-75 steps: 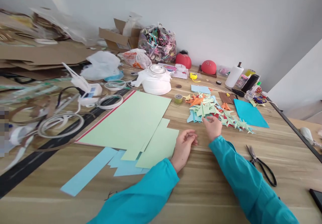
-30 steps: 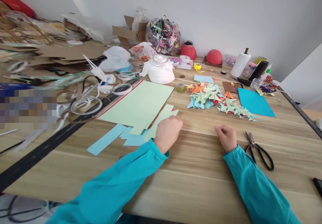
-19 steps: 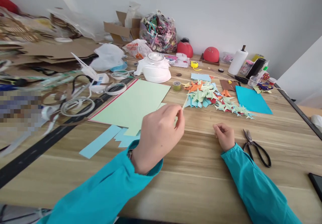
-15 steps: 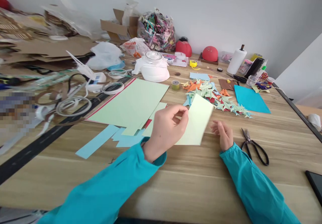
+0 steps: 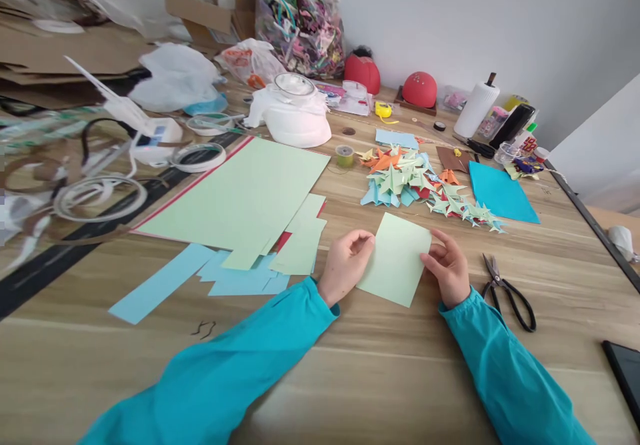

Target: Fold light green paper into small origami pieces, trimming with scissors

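Observation:
A small light green paper sheet (image 5: 397, 258) lies flat on the wooden table (image 5: 350, 378) between my hands. My left hand (image 5: 347, 266) pinches its left edge with curled fingers. My right hand (image 5: 449, 269) grips its right edge, thumb on top. Both sleeves are teal. Just beyond the sheet lies a pile of folded paper shapes (image 5: 415, 185) in green, orange and blue. A large light green sheet (image 5: 240, 191) and blue paper strips (image 5: 200, 278) lie to the left.
Black scissors (image 5: 507, 291) lie right of my right hand. A turquoise sheet (image 5: 500, 193), a white pot (image 5: 293, 113), tape rolls (image 5: 100, 195), cardboard (image 5: 75, 45) and bags crowd the back and left. A dark phone (image 5: 625, 371) sits at the right edge.
My left hand picked a small green sheet from the paper stack, carried it right and laid it on the table. My right hand came off the folded pile and took the sheet's right edge.

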`<state>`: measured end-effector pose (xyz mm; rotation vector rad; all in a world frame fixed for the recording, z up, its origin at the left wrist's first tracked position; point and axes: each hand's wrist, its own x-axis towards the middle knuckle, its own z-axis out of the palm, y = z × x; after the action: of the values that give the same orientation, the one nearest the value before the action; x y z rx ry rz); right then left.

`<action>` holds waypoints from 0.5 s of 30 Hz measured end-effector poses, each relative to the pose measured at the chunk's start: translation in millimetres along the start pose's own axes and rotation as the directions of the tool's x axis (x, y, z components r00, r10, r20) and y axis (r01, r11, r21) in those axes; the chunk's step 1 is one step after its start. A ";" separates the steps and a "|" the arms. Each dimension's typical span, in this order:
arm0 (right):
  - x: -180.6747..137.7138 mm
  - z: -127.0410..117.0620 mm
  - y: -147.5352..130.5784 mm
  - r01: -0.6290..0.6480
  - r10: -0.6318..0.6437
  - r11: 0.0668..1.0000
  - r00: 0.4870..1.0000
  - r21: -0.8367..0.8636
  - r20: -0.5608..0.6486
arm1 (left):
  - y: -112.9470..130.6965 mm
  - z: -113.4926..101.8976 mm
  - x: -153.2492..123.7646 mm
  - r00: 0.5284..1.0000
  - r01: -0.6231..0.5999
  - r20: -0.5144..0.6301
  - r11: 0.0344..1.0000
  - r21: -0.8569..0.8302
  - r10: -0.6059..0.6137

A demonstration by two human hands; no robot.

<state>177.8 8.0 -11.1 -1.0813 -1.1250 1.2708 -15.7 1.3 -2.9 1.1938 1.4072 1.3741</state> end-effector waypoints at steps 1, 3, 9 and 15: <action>-0.6 1.2 0.4 0.017 -0.017 1.000 1.000 -0.024 0.001 | -2.3 -0.2 -0.5 1.000 0.013 0.018 1.000 -0.012 -0.013; -1.6 1.9 1.3 0.039 -0.040 0.997 0.999 -0.063 -0.010 | -5.7 -1.1 -0.7 0.997 0.050 0.066 0.998 -0.046 -0.047; -3.8 -6.7 1.1 0.037 0.021 0.976 0.965 -0.214 0.262 | -1.5 -6.2 2.4 0.948 0.155 0.305 0.969 -0.195 -0.090; 0.7 -11.0 2.0 0.282 -0.253 0.824 0.959 -0.492 0.125 | -5.0 -6.0 4.6 0.958 0.121 0.276 0.981 -0.149 -0.076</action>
<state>188.3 8.9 -14.6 -1.2157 -1.6502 0.7977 -22.9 4.7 -7.2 1.1374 1.1237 1.1836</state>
